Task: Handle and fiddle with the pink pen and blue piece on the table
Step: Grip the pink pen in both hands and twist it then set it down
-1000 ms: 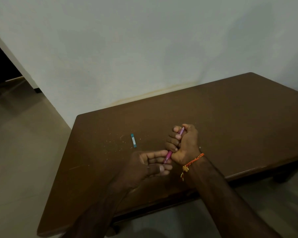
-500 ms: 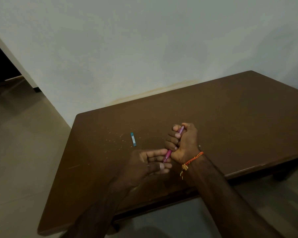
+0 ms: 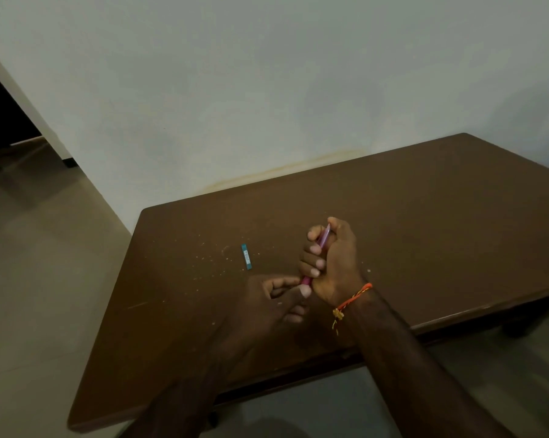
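The right hand point(image 3: 333, 260) stayed fisted around the pink pen point(image 3: 323, 240). The left hand point(image 3: 279, 298) had closed in, pinching its lower tip. The blue piece point(image 3: 246, 257) lay untouched left of the pen.

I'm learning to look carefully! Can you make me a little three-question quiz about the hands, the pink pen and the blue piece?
1. Which hand wraps its fingers round the pink pen?
2. True or false: the blue piece lies on the table, touched by no hand.
3. What is on the right wrist?

Key:
1. The right hand; the left hand pinches the pen's lower end.
2. True.
3. An orange thread bracelet.
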